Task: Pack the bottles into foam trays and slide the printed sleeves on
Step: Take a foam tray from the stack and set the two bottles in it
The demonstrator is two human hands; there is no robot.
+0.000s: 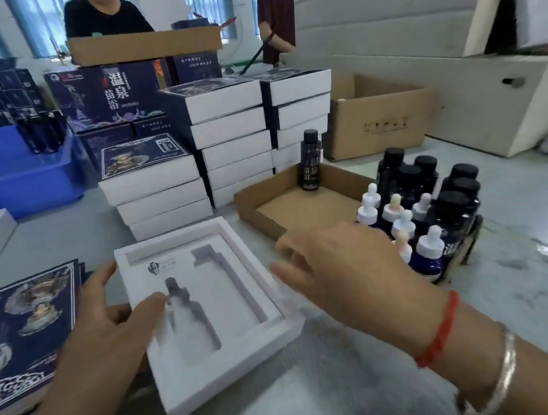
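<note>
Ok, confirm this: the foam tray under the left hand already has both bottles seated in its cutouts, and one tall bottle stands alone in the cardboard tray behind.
Not quite. In the head view, the foam tray under the left hand has both cutouts empty; no bottle is seated yet. The rest holds: one tall bottle stands alone in the cardboard tray behind.

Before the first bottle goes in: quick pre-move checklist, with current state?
1. Foam tray in front of the person, open side up: ok.
2. Both cutouts free of bottles: ok.
3. Left hand steadies the tray at its left edge, thumb resting on the foam: ok.
4. Right hand holds nothing, fingers spread, over the table between the tray and the dropper bottles: ok.
5. Dropper bottles and tall black-capped bottles upright to the right: ok.
6. Printed sleeves stacked flat left of the tray: ok.
7. Bottle fits its cutout: cannot tell.
</note>
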